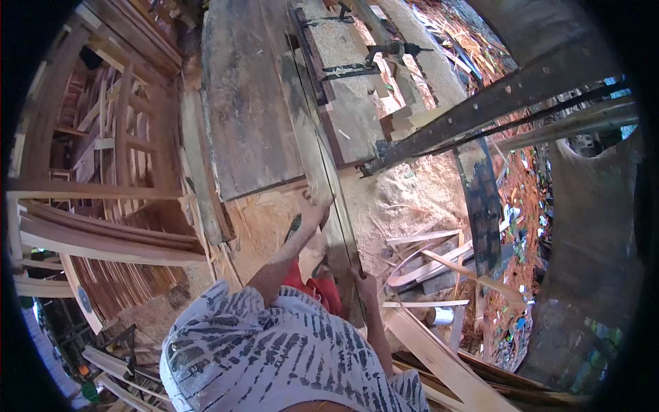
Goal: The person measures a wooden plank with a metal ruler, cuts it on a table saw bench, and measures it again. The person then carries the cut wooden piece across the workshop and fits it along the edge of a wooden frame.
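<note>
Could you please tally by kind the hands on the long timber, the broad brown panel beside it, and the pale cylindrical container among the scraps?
Hands on the long timber: 2 (left hand, right hand)
Broad brown panel: 1
Pale cylindrical container: 1
Total: 4

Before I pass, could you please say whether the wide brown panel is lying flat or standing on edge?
Flat: the panel shows its broad face from above.
</note>
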The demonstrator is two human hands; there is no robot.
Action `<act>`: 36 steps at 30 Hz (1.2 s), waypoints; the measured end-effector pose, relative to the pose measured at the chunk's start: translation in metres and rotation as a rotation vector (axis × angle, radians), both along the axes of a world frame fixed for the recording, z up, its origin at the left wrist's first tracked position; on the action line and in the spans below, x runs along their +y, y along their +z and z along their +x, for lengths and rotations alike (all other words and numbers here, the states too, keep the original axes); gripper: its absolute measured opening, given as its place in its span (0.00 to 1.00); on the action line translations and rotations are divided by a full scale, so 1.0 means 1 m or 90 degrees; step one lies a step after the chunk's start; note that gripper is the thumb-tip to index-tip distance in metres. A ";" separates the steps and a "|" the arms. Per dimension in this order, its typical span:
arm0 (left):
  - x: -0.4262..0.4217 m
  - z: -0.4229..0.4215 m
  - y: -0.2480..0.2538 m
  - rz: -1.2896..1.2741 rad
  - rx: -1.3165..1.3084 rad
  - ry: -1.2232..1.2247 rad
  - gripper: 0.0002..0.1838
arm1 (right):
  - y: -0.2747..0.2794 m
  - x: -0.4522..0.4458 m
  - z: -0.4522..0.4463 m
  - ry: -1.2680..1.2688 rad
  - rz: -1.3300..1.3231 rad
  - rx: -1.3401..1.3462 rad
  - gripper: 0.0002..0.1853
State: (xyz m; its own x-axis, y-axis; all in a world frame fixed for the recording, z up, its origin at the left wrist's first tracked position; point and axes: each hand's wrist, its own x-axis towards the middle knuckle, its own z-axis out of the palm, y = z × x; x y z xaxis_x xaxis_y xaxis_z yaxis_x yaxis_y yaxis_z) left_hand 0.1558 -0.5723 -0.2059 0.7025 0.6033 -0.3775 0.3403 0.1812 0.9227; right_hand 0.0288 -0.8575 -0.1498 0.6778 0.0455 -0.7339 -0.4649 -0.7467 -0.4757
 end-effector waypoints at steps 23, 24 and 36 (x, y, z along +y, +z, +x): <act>0.103 -0.065 0.003 -0.396 -0.039 0.130 0.22 | 0.068 -0.192 -0.128 -0.133 0.081 -0.002 0.36; 0.106 -0.064 -0.014 -0.403 -0.036 0.133 0.22 | 0.080 -0.188 -0.127 -0.132 0.073 0.000 0.36; 0.138 -0.047 0.024 -0.430 -0.006 0.094 0.25 | 0.129 -0.151 -0.089 -0.030 0.062 -0.023 0.39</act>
